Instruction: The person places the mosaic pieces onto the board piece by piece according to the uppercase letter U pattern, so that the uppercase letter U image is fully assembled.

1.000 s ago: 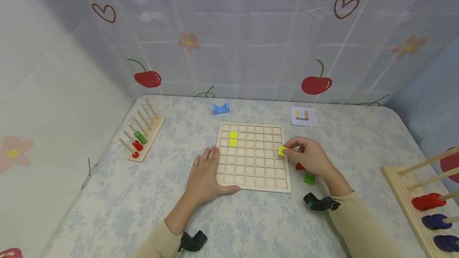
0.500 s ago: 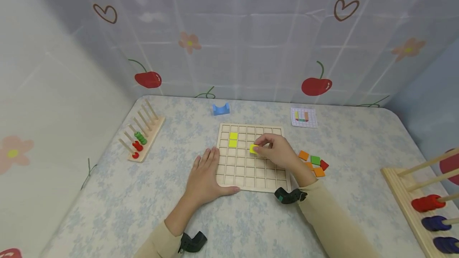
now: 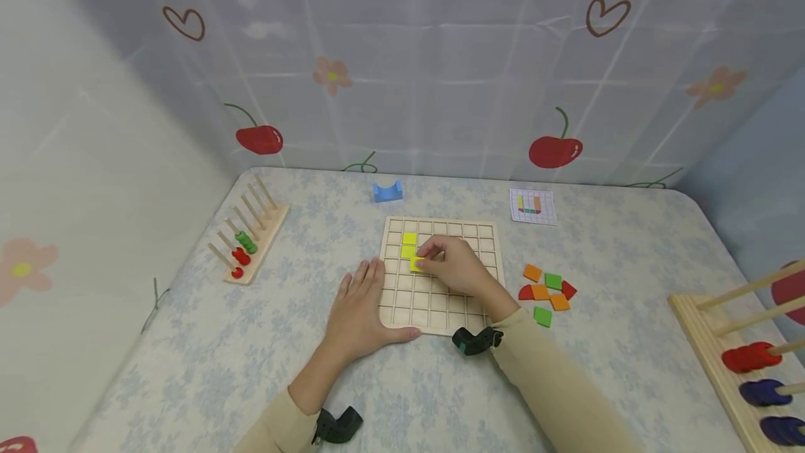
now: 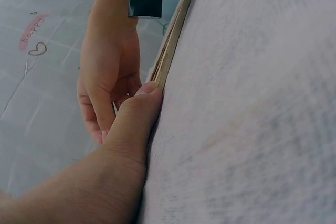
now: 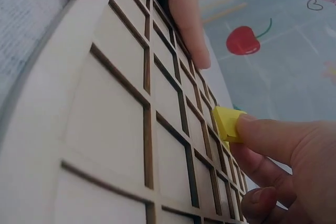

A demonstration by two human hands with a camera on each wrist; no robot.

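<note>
A square wooden grid board (image 3: 440,324) lies on the table. Two yellow square tiles (image 3: 409,238) sit in its cells, one in front of the other, at the upper left. Between thumb and fingers my right hand (image 3: 455,264) pinches another yellow tile (image 5: 229,124), tilted close over the grid just in front of those two. My left hand (image 3: 356,310) rests flat at the board's left side, fingers straight along the edge and thumb (image 4: 142,103) on the near edge.
Orange (image 3: 532,272), green (image 3: 543,317) and red tiles lie right of the board. Behind are a pattern card (image 3: 533,206) and a blue arch block (image 3: 387,191). A peg rack with beads (image 3: 258,250) stands left, a larger bead rack (image 3: 711,362) right.
My right hand has carried the yellow tile leftward from the board's right edge to beside the two placed tiles. The loose tiles at right are uncovered. My left hand has stayed still.
</note>
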